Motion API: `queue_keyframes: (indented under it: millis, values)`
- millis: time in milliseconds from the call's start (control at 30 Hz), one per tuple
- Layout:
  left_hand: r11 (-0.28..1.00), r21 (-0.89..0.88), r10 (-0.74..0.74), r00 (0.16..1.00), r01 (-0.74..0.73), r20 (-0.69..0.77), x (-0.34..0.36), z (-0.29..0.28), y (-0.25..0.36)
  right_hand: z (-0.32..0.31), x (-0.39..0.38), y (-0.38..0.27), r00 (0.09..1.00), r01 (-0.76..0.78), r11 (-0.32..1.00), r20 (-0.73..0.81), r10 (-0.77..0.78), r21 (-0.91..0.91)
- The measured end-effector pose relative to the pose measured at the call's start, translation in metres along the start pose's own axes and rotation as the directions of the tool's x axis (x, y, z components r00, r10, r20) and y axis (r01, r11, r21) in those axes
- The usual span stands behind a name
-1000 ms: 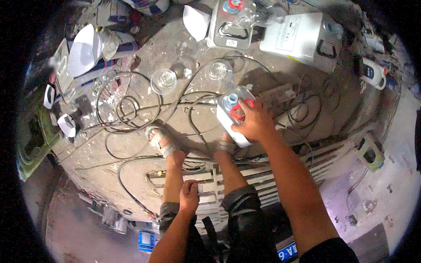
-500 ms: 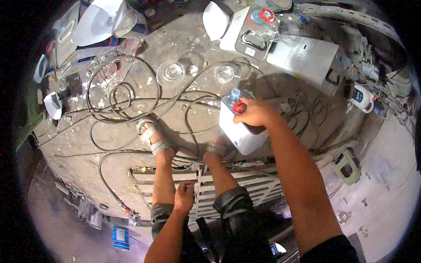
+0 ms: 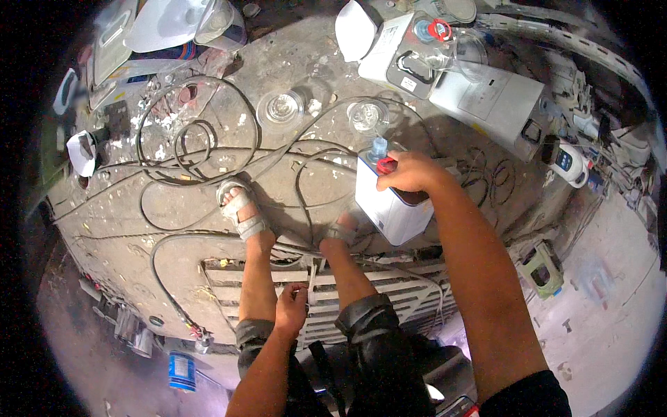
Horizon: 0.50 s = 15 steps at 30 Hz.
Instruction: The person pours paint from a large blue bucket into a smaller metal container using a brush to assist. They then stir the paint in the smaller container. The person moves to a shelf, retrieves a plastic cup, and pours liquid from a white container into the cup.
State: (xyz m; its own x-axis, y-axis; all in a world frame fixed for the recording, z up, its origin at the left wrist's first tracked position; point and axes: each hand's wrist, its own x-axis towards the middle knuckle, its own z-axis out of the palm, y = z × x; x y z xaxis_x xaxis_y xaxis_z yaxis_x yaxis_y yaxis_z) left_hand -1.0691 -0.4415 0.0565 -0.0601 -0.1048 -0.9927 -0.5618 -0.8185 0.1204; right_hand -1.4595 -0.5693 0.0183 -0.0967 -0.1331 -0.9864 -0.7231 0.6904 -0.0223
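Note:
My right hand [image 3: 410,174] grips the top of a white rectangular can [image 3: 390,208], fingers closed at its handle beside a red cap [image 3: 386,165]. The can leans away from me, its clear bluish spout [image 3: 379,147] pointing at a clear plastic cup [image 3: 367,117] on the floor. Spout and cup are close together; whether liquid runs between them I cannot tell. Farther left sits a second clear cup [image 3: 283,109]. My left hand [image 3: 292,309] hangs between my knees with its fingers curled; anything inside them is hidden.
Hoses [image 3: 299,184] loop across the dirty concrete around my sandalled feet. Beyond the cups stand another white can [image 3: 392,59] with a red-ringed spout and a white can lying over [image 3: 486,101]. A slatted floor grate [image 3: 229,276] lies beneath me. A blue tin [image 3: 182,370] stands lower left.
The view has shifted slightly. The can's spout is a little nearer the cup; my right hand keeps its grip and my left hand stays curled.

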Motion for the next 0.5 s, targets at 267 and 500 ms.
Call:
queue_keyframes:
  millis: [267, 500]
  values:
    - [0.997, -0.023, -0.068, 0.997, 0.069, 0.023, -0.007, 0.002, 0.019, -0.002, 0.003, -0.001, 1.0, -0.001, 0.999, -0.003, 0.0, -0.046]
    - [0.995, -0.063, -0.074, 0.997, 0.076, 0.032, -0.006, 0.002, 0.015, -0.004, 0.003, -0.005, 1.0, -0.006, 0.999, 0.014, 0.006, -0.047]
